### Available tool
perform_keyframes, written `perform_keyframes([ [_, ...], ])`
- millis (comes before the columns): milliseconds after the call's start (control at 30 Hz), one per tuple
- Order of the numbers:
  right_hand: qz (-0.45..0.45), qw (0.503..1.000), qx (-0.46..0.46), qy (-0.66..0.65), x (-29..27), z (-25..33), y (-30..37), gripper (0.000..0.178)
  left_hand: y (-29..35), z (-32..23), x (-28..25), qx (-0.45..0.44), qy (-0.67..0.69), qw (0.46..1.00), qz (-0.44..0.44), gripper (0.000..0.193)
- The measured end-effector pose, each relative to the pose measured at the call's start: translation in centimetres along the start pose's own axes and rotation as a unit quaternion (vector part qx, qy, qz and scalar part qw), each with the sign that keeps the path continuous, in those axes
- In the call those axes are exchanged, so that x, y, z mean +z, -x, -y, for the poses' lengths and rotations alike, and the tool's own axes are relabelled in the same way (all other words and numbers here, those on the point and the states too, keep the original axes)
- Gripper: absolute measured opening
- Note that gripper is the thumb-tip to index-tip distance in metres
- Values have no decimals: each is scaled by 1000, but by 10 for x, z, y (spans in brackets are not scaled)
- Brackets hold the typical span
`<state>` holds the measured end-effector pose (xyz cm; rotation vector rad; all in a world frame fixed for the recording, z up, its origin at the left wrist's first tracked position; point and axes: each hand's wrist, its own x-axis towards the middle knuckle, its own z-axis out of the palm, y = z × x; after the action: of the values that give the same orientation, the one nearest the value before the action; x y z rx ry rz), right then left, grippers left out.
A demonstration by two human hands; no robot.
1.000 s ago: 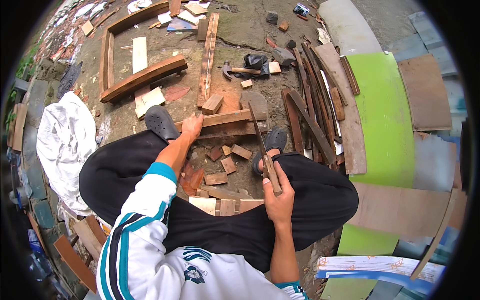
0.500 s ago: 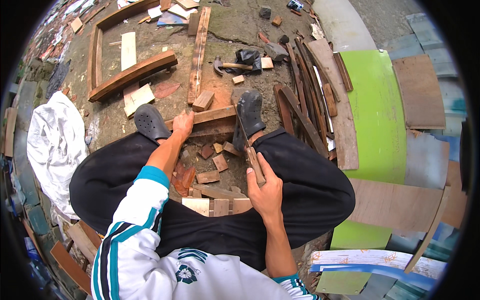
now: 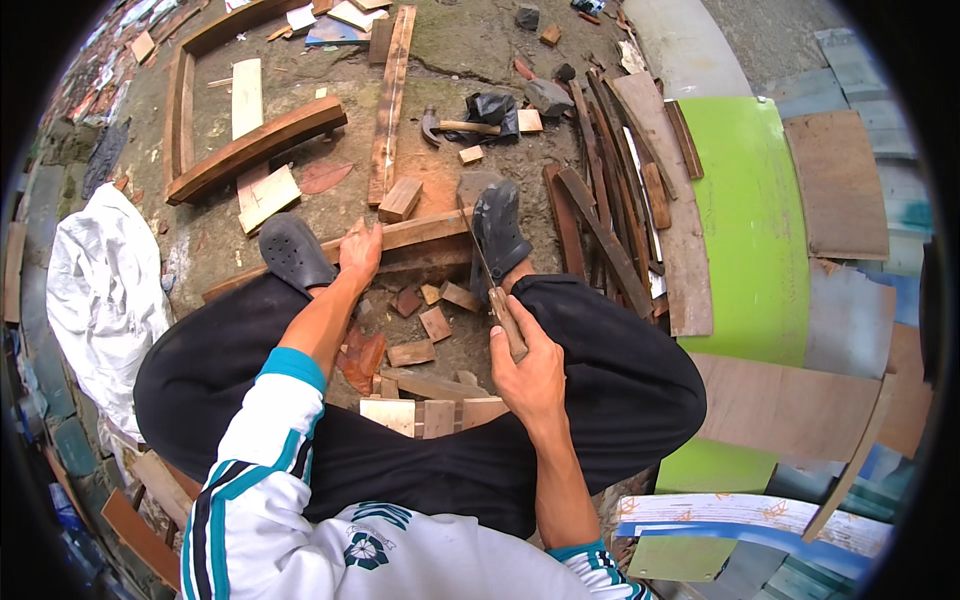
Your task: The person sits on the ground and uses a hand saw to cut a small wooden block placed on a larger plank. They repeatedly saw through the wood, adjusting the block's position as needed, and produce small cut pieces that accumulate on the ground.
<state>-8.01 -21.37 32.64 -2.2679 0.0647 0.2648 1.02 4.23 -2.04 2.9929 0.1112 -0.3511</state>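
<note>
I squat over a long curved wooden bar that lies across the ground under my two dark shoes. My left hand presses down on the bar near its middle. My right hand grips the wooden handle of a hand saw, whose thin blade slants up to the bar beside my right shoe. Several small wood offcuts lie on the ground between my legs.
A hammer and a black bag lie beyond the bar. A curved wooden frame piece and planks sit at upper left, a stack of dark curved slats and a green panel to the right, a white cloth at left.
The view has shifted slightly downward. My right hand has moved the saw handle back toward me while the blade stays at the bar; my left hand keeps holding the bar.
</note>
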Motion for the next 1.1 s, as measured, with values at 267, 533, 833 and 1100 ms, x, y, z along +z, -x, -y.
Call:
perform_keyframes([
  [267,10,999,32,21,-9,16,-2,42,-9,-10,-32,98,104,990,-1,64],
  [533,25,998,-6,64,29,0,-73,42,-8,-22,-22,43,155,986,-30,77],
  [833,61,993,44,96,14,22,-76,42,-5,-25,-9,42,106,992,-57,62],
  [1100,76,990,85,87,62,-21,-160,44,-22,-31,-17,46,136,990,13,64],
])
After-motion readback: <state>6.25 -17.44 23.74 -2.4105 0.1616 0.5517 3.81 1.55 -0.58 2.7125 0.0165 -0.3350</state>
